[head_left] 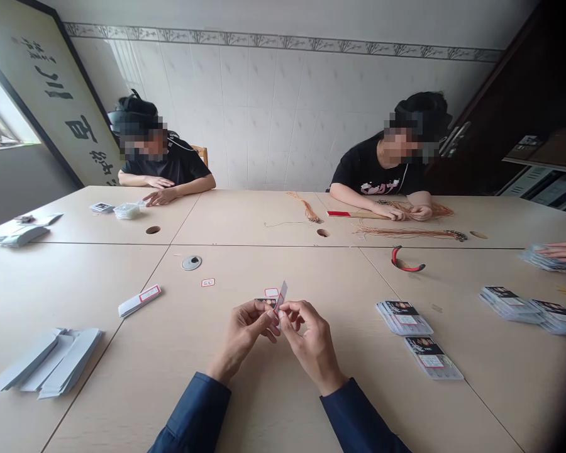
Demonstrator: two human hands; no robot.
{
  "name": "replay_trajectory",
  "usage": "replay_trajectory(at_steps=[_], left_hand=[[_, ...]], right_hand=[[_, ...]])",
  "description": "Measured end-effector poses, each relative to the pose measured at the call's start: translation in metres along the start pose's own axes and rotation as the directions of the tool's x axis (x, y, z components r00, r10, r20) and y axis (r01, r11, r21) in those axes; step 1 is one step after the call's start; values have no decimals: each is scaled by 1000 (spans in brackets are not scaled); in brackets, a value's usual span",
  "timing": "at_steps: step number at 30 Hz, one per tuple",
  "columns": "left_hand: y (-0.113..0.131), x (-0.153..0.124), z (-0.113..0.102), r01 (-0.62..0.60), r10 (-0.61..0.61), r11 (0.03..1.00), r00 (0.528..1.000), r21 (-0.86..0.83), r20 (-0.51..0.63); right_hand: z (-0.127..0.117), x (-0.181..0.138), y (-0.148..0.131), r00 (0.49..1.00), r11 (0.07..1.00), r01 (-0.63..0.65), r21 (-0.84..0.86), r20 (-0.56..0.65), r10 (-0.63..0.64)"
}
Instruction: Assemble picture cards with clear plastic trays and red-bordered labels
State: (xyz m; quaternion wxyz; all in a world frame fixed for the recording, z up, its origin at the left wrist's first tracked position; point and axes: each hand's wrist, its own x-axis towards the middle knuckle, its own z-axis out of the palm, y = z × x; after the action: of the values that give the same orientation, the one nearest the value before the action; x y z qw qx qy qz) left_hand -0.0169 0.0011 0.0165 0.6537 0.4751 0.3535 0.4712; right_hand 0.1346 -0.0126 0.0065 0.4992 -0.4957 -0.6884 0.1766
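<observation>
My left hand (243, 330) and my right hand (309, 336) meet at the middle of the table, with fingers pinched together on a narrow white paper strip (281, 297) with a red-edged label. Just behind my left fingers, a small dark printed card (265, 302) is partly hidden. A small red-bordered label (271, 292) shows beside the strip. To my right, two stacks of plastic-wrapped printed cards (404, 318) lie on the table (170, 352).
Several white paper strips (47, 362) lie at left. Red-handled pliers (403, 261) and bundles of copper-coloured cords (410, 233) lie ahead. Two co-workers (163, 160) sit across the table, and another person's hand (563, 251) rests on a card stack at right.
</observation>
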Motion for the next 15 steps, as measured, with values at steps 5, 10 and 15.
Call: replay_trajectory(at_steps=[5, 10, 15], left_hand=[[0, 0, -1, 8, -8, 1000, 1000, 5, 16], [-1, 0, -1, 1, -1, 999, 1000, 43, 4], [-3, 2, -2, -26, 30, 994, 999, 108, -36]], right_hand=[[-1, -1, -1, 998, 999, -17, 48, 54, 14], [-1, 0, 1, 998, 999, -14, 33, 57, 12], [-2, -1, 3, 997, 1000, -10, 9, 73, 10]])
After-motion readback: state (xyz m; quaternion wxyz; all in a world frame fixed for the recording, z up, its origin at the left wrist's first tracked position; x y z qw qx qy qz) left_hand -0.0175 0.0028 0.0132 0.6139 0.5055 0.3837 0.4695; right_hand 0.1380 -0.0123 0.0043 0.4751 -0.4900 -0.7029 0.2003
